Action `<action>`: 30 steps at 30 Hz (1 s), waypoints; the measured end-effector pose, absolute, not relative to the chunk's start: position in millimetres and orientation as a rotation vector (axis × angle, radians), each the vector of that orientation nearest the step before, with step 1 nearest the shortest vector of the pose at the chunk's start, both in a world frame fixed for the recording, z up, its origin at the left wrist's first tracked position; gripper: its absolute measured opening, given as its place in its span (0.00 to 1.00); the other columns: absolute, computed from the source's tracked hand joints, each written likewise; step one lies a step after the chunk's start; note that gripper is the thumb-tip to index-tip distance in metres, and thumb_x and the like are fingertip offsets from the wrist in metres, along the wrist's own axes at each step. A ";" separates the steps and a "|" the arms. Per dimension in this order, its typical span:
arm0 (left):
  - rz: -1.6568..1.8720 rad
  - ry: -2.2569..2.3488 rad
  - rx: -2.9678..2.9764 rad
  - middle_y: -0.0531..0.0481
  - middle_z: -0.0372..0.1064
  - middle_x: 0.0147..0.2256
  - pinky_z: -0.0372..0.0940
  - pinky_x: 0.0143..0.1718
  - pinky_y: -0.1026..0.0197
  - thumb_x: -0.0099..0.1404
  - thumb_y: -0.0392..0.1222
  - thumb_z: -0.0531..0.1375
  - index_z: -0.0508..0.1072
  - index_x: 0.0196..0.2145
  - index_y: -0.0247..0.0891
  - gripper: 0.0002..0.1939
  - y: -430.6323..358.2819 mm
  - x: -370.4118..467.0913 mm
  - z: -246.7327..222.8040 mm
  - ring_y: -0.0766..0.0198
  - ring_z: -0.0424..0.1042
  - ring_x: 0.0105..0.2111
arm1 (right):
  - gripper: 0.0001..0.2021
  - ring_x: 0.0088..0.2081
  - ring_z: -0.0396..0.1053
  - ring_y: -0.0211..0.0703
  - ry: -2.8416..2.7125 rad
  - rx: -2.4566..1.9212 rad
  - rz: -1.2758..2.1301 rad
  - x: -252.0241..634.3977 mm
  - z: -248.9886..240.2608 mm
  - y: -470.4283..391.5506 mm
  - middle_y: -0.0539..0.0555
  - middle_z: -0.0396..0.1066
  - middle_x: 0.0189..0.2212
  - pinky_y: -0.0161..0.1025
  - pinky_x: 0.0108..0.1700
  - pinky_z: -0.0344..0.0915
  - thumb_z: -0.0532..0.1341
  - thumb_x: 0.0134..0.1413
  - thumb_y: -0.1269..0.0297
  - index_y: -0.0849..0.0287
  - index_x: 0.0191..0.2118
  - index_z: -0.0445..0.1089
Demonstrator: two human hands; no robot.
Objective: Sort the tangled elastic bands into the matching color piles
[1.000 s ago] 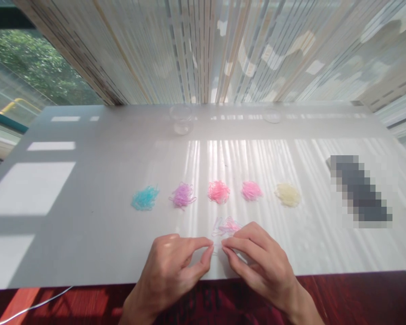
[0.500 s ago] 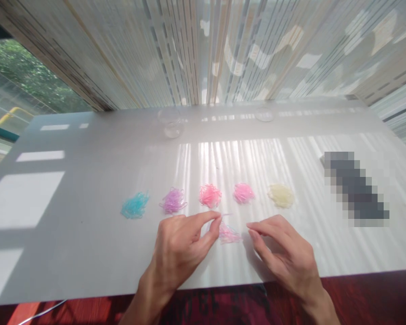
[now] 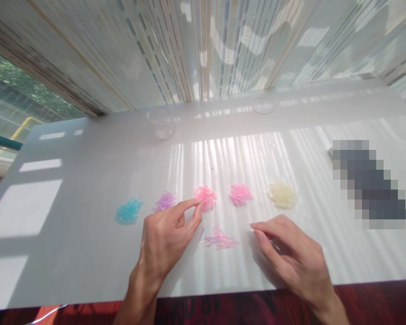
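Five small piles of thin elastic bands lie in a row on the white table: blue, purple, pink, brighter pink and pale yellow. A loose mixed pile of pink and lilac bands sits in front of them. My left hand reaches forward with its index fingertip and thumb close together at the near edge of the pink pile. Whether a band is between them is too small to tell. My right hand rests on the table to the right of the mixed pile, fingers loosely bent and holding nothing.
A clear glass jar and a clear round lid stand at the table's far side by the striped curtain. A blurred dark object lies at the right. The table's front edge runs just under my wrists.
My hands have parted from a shared pinch near the front edge. The left moved forward and left to the pink pile. The right stayed back beside the mixed pile.
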State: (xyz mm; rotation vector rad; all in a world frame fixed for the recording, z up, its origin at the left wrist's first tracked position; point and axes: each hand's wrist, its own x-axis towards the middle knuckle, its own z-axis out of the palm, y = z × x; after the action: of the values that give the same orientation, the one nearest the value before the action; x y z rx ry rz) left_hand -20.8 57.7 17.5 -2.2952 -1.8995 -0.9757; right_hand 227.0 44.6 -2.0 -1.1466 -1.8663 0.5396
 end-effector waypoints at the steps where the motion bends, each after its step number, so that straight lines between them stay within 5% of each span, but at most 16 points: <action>1: -0.983 -1.903 -2.298 0.62 0.54 0.15 0.50 0.19 0.67 0.69 0.39 0.63 0.83 0.33 0.38 0.09 57.2 -19.4 18.4 0.74 0.51 0.15 | 0.08 0.27 0.72 0.38 -1.863 -1.148 0.542 227.0 -1.7 44.6 0.50 0.76 0.28 0.35 0.30 0.71 0.63 0.61 0.75 0.55 0.43 0.76; 9: -1.113 -1.799 -2.414 0.59 0.70 0.19 0.53 0.20 0.65 0.69 0.36 0.63 0.82 0.36 0.38 0.06 60.2 11.3 24.1 0.74 0.57 0.14 | 0.06 0.27 0.72 0.36 -1.870 -1.171 0.539 226.4 0.1 45.4 0.49 0.76 0.27 0.33 0.31 0.71 0.63 0.62 0.74 0.56 0.41 0.75; 18: -0.965 -1.787 -2.408 0.57 0.76 0.21 0.58 0.22 0.65 0.71 0.36 0.61 0.81 0.35 0.39 0.09 65.1 37.3 14.5 0.71 0.66 0.17 | 0.06 0.26 0.73 0.39 -1.872 -1.215 0.554 227.6 1.3 43.3 0.50 0.76 0.27 0.35 0.30 0.72 0.62 0.63 0.72 0.55 0.40 0.76; 24: -1.009 -1.781 -2.371 0.58 0.72 0.19 0.56 0.21 0.64 0.71 0.36 0.61 0.81 0.35 0.39 0.08 63.3 36.6 16.7 0.71 0.63 0.16 | 0.06 0.27 0.73 0.38 -1.882 -1.208 0.544 228.0 2.1 43.4 0.50 0.76 0.27 0.34 0.31 0.72 0.62 0.63 0.73 0.56 0.40 0.75; 30: -0.918 -1.808 -2.112 0.62 0.55 0.16 0.54 0.23 0.65 0.69 0.39 0.66 0.82 0.36 0.39 0.04 38.9 -28.8 25.3 0.72 0.54 0.16 | 0.05 0.27 0.72 0.37 -1.893 -1.217 0.539 227.9 -1.5 42.8 0.50 0.75 0.27 0.34 0.30 0.70 0.62 0.64 0.72 0.56 0.40 0.75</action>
State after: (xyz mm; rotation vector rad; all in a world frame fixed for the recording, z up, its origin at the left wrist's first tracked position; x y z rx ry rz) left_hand -28.8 38.9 25.3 -2.1125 -1.8081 -0.9182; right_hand 227.9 42.8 -1.5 -1.2172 -1.8935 0.5394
